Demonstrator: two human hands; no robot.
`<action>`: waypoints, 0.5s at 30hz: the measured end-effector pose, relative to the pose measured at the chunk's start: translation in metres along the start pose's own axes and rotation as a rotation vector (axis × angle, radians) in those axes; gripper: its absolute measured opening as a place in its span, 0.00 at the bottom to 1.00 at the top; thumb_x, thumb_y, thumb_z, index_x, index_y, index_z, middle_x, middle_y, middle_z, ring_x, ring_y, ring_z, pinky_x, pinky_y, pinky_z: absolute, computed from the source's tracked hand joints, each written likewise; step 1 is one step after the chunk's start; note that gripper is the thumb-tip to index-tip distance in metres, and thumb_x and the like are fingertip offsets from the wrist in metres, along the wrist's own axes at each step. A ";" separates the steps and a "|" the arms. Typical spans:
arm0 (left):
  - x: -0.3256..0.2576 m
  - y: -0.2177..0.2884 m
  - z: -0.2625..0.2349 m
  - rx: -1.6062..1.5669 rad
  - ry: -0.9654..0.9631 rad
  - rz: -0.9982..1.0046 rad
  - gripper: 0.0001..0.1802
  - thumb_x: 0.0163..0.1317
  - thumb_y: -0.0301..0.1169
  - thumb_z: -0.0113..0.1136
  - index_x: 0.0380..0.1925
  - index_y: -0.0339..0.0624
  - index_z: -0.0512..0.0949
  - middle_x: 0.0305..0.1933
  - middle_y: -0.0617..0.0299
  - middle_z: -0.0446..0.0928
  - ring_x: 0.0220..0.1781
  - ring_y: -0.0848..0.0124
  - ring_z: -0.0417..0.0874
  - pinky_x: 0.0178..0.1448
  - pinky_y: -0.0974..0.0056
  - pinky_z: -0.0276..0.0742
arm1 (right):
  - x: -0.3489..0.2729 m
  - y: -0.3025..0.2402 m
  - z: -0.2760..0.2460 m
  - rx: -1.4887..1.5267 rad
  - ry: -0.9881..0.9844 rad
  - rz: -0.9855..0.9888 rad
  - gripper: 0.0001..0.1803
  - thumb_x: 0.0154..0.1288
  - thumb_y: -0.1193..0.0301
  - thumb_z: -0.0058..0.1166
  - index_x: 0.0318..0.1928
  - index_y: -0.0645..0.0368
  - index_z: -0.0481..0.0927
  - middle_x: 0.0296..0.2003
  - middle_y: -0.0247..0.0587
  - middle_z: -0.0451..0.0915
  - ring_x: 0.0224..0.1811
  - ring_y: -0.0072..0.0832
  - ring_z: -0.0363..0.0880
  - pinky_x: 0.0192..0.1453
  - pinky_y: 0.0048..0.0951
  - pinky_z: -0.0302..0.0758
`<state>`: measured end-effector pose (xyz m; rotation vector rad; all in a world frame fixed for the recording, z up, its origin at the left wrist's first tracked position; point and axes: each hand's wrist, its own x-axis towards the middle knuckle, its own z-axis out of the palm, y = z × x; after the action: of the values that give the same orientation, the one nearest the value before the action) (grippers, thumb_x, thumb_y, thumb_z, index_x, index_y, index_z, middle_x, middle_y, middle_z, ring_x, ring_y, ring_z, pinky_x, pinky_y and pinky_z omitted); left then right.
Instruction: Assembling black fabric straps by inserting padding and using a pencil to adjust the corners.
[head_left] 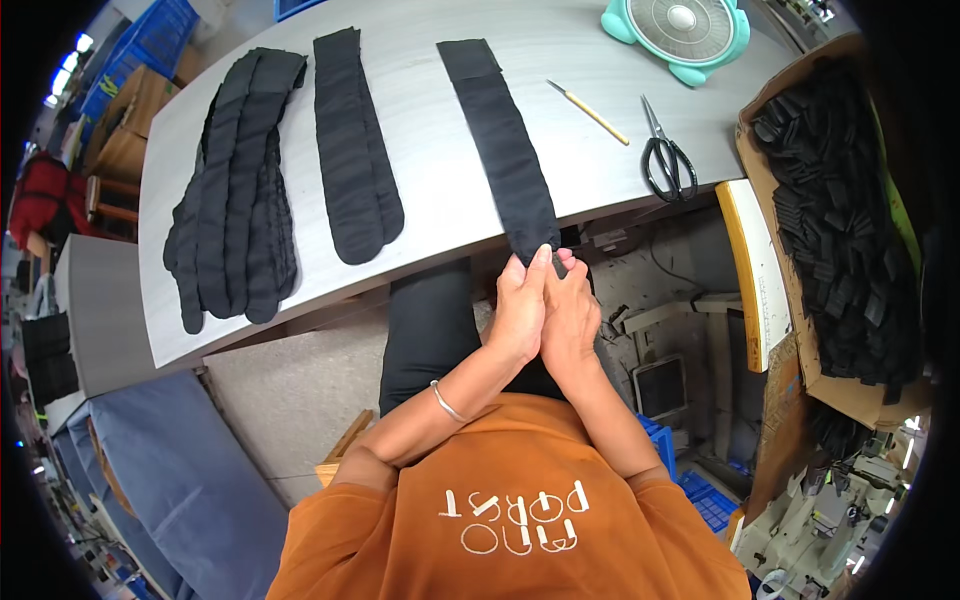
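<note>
A long black fabric strip (pixel 505 140) lies across the front edge of the table (pixel 430 110), its rounded near end between my two hands. My left hand (pixel 522 305) pinches that end with the thumb on top. Pressed against it, my right hand (pixel 570 315) has its fingers closed around the same end; a small dark piece shows at its fingertips, too small to name. Left of this strip lie two overlapping black strips (pixel 350 150). Farther left is a fanned stack of several more black strips (pixel 235 190).
On the table's right are a thin yellow-handled pointed tool (pixel 590 113), black-handled scissors (pixel 665 160) and a mint-green fan (pixel 682 30). A cardboard box (pixel 800 355) at the right holds many small black pieces (pixel 835 220). Blue cloth (pixel 190 470) hangs at the lower left.
</note>
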<state>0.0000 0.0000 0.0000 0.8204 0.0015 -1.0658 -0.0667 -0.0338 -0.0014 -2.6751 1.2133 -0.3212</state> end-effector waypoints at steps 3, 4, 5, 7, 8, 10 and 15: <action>0.010 0.016 -0.005 -0.155 -0.093 -0.239 0.24 0.72 0.50 0.56 0.47 0.36 0.75 0.45 0.57 0.80 0.48 0.68 0.81 0.59 0.60 0.78 | 0.001 0.006 -0.021 0.074 -0.060 -0.033 0.24 0.63 0.75 0.55 0.61 0.49 0.74 0.53 0.59 0.73 0.43 0.54 0.82 0.39 0.49 0.81; 0.015 0.027 -0.006 -0.178 -0.070 -0.250 0.25 0.71 0.50 0.56 0.47 0.36 0.75 0.45 0.56 0.81 0.48 0.67 0.82 0.60 0.60 0.77 | 0.003 0.002 -0.032 0.073 -0.120 -0.037 0.25 0.62 0.76 0.56 0.61 0.48 0.74 0.52 0.58 0.74 0.43 0.54 0.82 0.39 0.49 0.81; 0.019 0.037 -0.006 -0.202 -0.046 -0.262 0.26 0.71 0.51 0.56 0.47 0.36 0.75 0.45 0.56 0.81 0.48 0.67 0.82 0.60 0.59 0.77 | 0.003 -0.001 -0.038 0.071 -0.181 -0.042 0.27 0.61 0.77 0.57 0.62 0.48 0.73 0.51 0.57 0.75 0.42 0.54 0.82 0.40 0.49 0.80; 0.022 0.039 -0.003 -0.148 -0.053 -0.220 0.26 0.71 0.51 0.57 0.48 0.35 0.76 0.44 0.54 0.81 0.48 0.65 0.83 0.58 0.58 0.79 | -0.002 0.001 -0.041 0.124 -0.126 -0.082 0.30 0.59 0.77 0.59 0.63 0.47 0.72 0.51 0.57 0.75 0.43 0.54 0.82 0.40 0.49 0.81; 0.021 0.038 -0.002 -0.161 -0.082 -0.232 0.26 0.72 0.49 0.56 0.50 0.33 0.74 0.46 0.52 0.81 0.48 0.65 0.83 0.58 0.59 0.80 | -0.004 0.002 -0.042 0.182 -0.070 -0.120 0.32 0.58 0.77 0.61 0.64 0.46 0.72 0.51 0.57 0.75 0.43 0.54 0.82 0.41 0.48 0.81; 0.020 0.044 0.006 -0.187 -0.109 -0.227 0.25 0.72 0.46 0.56 0.52 0.31 0.74 0.46 0.51 0.81 0.47 0.64 0.84 0.56 0.59 0.83 | -0.006 0.011 -0.033 0.200 0.111 -0.203 0.35 0.57 0.77 0.62 0.66 0.45 0.71 0.53 0.57 0.74 0.43 0.53 0.83 0.42 0.47 0.81; 0.019 0.042 0.001 -0.107 -0.024 -0.187 0.24 0.73 0.45 0.55 0.50 0.31 0.74 0.44 0.53 0.81 0.46 0.63 0.84 0.57 0.58 0.81 | -0.019 0.004 -0.040 0.048 -0.075 -0.145 0.40 0.54 0.77 0.65 0.68 0.41 0.69 0.51 0.57 0.75 0.42 0.51 0.84 0.42 0.44 0.82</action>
<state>0.0422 -0.0058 0.0186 0.7208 0.1153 -1.2407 -0.0928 -0.0251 0.0341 -2.7134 0.9808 -0.2646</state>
